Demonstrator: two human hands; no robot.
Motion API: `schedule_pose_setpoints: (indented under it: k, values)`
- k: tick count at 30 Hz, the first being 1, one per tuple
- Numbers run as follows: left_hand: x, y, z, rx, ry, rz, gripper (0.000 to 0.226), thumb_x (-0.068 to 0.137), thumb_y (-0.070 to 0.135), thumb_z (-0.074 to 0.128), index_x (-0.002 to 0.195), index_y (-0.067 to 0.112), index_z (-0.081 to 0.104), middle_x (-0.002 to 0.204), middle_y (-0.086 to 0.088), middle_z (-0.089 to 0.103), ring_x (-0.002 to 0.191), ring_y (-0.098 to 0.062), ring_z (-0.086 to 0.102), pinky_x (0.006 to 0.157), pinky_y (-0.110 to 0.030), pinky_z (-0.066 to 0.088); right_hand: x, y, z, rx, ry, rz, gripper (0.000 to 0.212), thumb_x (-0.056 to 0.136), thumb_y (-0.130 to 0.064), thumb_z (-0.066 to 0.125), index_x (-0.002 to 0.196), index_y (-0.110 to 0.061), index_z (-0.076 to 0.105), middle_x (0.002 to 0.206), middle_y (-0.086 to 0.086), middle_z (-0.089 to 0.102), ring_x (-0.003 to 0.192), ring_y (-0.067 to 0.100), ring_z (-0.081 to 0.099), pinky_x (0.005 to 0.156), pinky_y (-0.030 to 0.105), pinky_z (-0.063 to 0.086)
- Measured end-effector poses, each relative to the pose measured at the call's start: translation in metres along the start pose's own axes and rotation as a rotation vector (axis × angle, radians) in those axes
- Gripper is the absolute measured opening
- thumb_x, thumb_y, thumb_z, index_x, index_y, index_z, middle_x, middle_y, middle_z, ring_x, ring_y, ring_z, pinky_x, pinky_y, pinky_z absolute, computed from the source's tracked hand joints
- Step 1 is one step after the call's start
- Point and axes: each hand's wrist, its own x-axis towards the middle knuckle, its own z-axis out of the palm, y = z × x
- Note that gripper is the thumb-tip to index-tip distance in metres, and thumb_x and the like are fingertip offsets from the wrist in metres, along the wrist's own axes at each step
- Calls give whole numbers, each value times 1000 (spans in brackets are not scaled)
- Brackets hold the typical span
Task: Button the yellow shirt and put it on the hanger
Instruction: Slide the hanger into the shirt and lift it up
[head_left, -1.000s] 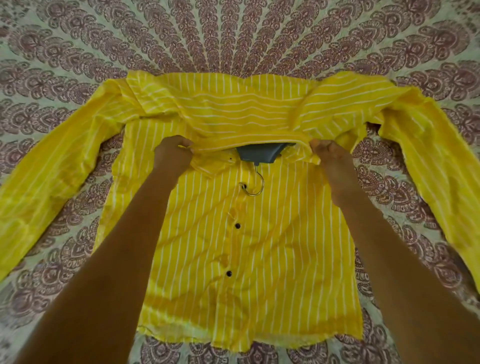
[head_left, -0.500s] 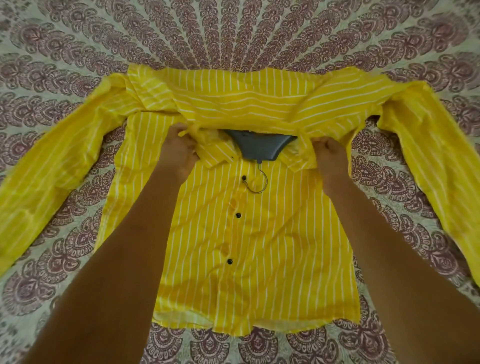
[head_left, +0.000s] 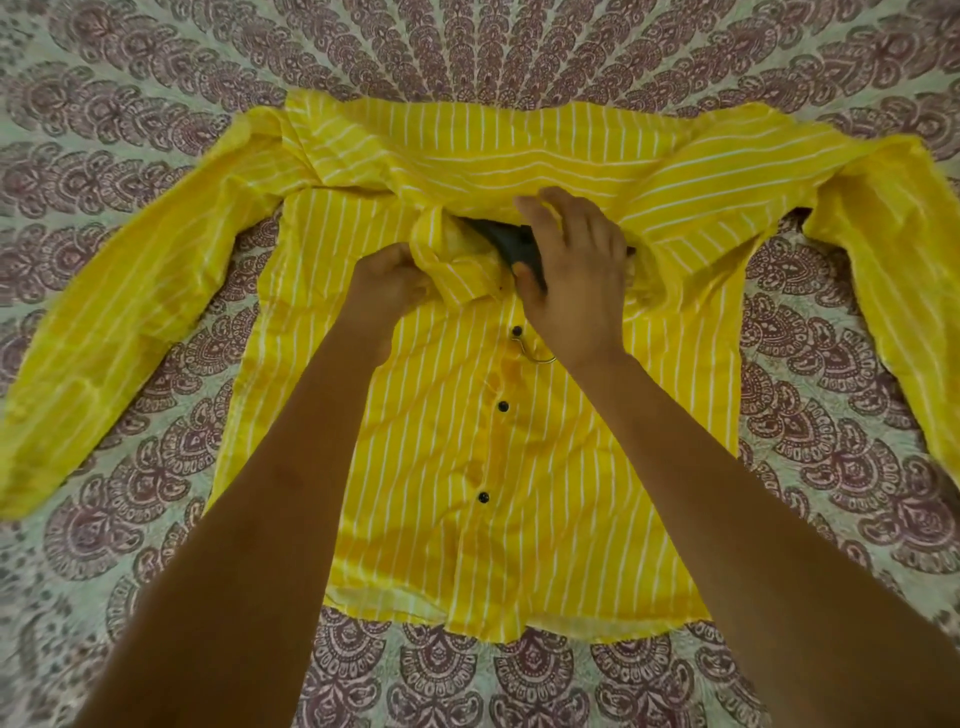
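- Two hands work at the collar of the yellow shirt (head_left: 519, 467), which lies front-up on the patterned bedspread (head_left: 156, 519) with its sleeves spread well to either side of my fingers.
- My left hand (head_left: 387, 283) is closed on a bunch of collar fabric. Half a second ago it gripped the shirt at the left shoulder edge; it has since moved inward, and the fold it holds now lies just left of the dark hanger (head_left: 511, 241).
- Three black buttons (head_left: 503, 406) show closed down the placket, nearer to me than both hands. I judge the buttoning step done.
- My right hand (head_left: 574, 270) has left the right shoulder edge and now lies on the hanger body. Thumb and fingers are spread wide, palm down; the thumb presses the hanger's near edge and the fingertips reach the fabric beyond it. I cannot tell whether the palm grips the hanger or only pins it.
- The metal hook (head_left: 537, 353) shows just below my right wrist, resting on the shirt front, outside the neck opening.
- Meaning, as a judgement: the shoulders are already drawn over the hanger, and the work has narrowed to seating the collar around the hanger neck. The shirt is not yet lifted.
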Motion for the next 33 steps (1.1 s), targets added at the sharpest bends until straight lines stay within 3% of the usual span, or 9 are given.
schedule_pose_setpoints:
  k: [5, 11, 13, 18, 22, 27, 29, 31, 33]
  values:
    - [-7, 2, -1, -55, -21, -61, 19, 80, 5, 49, 80, 19, 62, 77, 5, 67, 79, -8, 62, 78, -22, 49, 37, -3, -4, -91, -105, 71, 21, 86, -24, 50, 103, -20, 63, 111, 3, 63, 115, 28, 48, 96, 39, 30]
    - [-21, -14, 4, -53, 46, -15, 8, 86, 13, 60, 81, 18, 57, 66, 11, 58, 64, -3, 50, 67, -19, 41, 48, 3, -11, -59, -256, 34, 30, 90, -26, 51, 120, -24, 54, 115, 3, 63, 112, 28, 50, 94, 39, 31]
    - [-22, -19, 6, -65, 94, 21, 12, 86, 6, 61, 81, 16, 59, 63, 13, 61, 62, 1, 54, 66, -16, 43, 47, 6, -10, -38, -223, 52, 25, 91, -24, 48, 114, -23, 59, 113, 3, 65, 108, 28, 54, 92, 38, 33]
    - [-15, -21, -3, -49, 64, 40, 32, 88, -9, 44, 76, 19, 56, 54, 18, 61, 56, 6, 53, 66, -13, 42, 47, 18, -22, 183, 95, 241, 24, 83, -18, 47, 98, -20, 66, 99, 1, 69, 93, 27, 62, 81, 40, 46]
    - [-9, -6, 1, 137, 71, -31, 30, 77, -5, 39, 61, 18, 50, 43, 15, 51, 47, 2, 42, 54, -18, 33, 42, 20, -22, 295, 22, 206, 25, 81, -15, 43, 96, -13, 63, 98, 2, 69, 92, 27, 61, 80, 44, 47]
    - [-5, 5, 5, 77, 62, 45, 19, 73, 2, 38, 60, 12, 46, 49, 10, 49, 49, -3, 43, 50, -15, 37, 45, 25, -27, 290, -6, 257, 28, 80, -15, 40, 97, -7, 60, 97, 4, 67, 98, 30, 52, 83, 38, 39]
    - [0, -1, 7, 189, 96, 39, 17, 74, 11, 39, 64, 15, 52, 59, 2, 51, 57, -11, 45, 56, -23, 36, 45, 26, -29, 275, 4, 253, 26, 81, -15, 42, 99, -9, 61, 100, 3, 67, 101, 30, 51, 84, 39, 39]
    - [3, -11, 7, 508, 128, 54, 18, 83, 15, 43, 86, 15, 60, 79, -6, 62, 77, -24, 57, 73, -30, 43, 41, 28, -28, 258, -26, 232, 25, 82, -16, 45, 100, -13, 62, 103, 0, 67, 104, 30, 51, 86, 39, 39]
    - [5, -18, 6, 623, 186, 33, 26, 81, 10, 51, 103, 20, 59, 81, 3, 64, 95, -26, 62, 90, -42, 46, 35, 32, -27, 222, -75, 210, 22, 84, -18, 49, 101, -16, 63, 105, -2, 68, 106, 30, 51, 87, 39, 38]
